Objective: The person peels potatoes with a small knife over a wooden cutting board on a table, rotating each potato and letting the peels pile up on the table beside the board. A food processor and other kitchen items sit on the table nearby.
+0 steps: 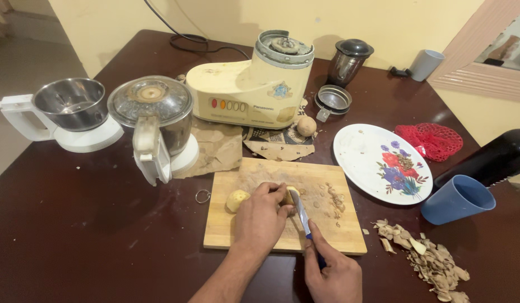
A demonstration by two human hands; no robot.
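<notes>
My left hand (261, 216) grips what looks like a peeled potato piece (289, 194) on the cutting board (327, 230); my right hand (333, 275) clasps the knife (301, 215), blade touching it.

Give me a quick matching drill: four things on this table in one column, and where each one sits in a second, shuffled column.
Things:
1. round white floral plate
2. blue plastic cup
3. pile of brown peelings
4. red mesh bag

Places:
A. on the bare dark table right of the wooden cutting board's near corner
B. behind the plate, toward the wall
C. just right of the cutting board
D. lying on its side, right of the plate

Pairs: 1-C, 2-D, 3-A, 4-B
</notes>
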